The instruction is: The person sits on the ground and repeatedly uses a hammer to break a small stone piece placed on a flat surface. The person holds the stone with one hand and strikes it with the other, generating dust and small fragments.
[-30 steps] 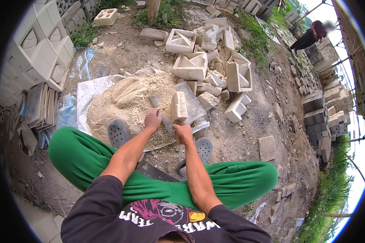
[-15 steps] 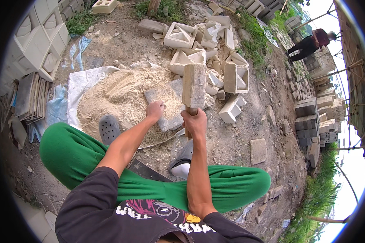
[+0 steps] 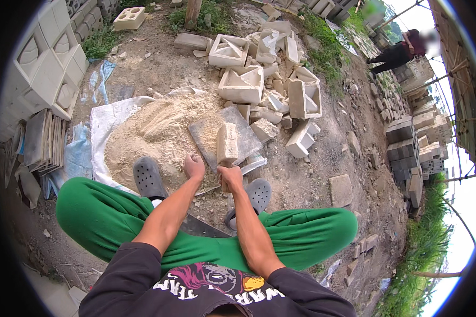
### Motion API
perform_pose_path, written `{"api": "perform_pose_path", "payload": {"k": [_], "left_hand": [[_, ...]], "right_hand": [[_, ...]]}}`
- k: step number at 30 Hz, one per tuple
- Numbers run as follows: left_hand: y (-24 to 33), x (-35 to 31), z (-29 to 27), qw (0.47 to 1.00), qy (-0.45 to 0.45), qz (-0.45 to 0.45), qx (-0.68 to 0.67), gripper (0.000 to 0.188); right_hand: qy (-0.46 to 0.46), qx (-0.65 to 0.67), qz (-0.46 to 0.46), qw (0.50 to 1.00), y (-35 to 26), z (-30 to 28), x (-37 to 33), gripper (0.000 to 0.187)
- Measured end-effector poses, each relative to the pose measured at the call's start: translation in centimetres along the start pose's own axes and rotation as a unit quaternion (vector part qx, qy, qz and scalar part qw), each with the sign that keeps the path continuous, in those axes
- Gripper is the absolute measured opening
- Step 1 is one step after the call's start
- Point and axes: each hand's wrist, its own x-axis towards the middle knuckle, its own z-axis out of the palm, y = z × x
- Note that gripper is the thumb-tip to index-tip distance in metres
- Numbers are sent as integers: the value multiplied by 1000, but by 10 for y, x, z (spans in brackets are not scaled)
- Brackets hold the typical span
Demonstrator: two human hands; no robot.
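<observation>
The mallet point(image 3: 227, 142) is at the middle of the scene, its pale, blocky head over the near part of a grey slab point(image 3: 245, 138); whether the two touch I cannot tell. The right grip point(image 3: 231, 177) is clamped around the handle, close under the head, which probably gives short, controlled handling. The left grip point(image 3: 194, 166) lies just left of it, near the slab's near-left edge, fingers curled inward; I cannot tell whether they are fully together or pinch anything. Perhaps it is set there to stay close to the slab yet out from under the head.

The slab, sprinkled with crumbs, probably serves as a firm, flat base over loose ground. Left of it spreads a mound of pale powder point(image 3: 158, 129) on a white sheet point(image 3: 102, 122), which likely keeps it off the soil. The clogs point(image 3: 258, 195) stand apart on either side of the hands, leaving room between the knees. Farther out, hollow blocks point(image 3: 241, 84) and broken pieces are heaped beyond the slab, within fair reach. A co-worker point(image 3: 404, 53) stands at far right.
</observation>
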Motion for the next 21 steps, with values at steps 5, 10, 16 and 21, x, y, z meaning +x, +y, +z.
{"api": "perform_pose_path", "payload": {"k": [5,10,16,21], "left_hand": [[9,-43,16,992,-91,-79,-39,58],[46,-53,25,976,-75,-199,-48,70],[65,-65,30,963,-89,-229,-109,77],[45,-47,35,959,-129,-172,-184,79]], "right_hand": [[34,51,25,998,-22,-48,-17,34],[65,92,46,993,-30,-101,-23,26],[53,160,59,984,-31,-133,-57,25],[49,219,96,970,-9,-114,-95,37]]}}
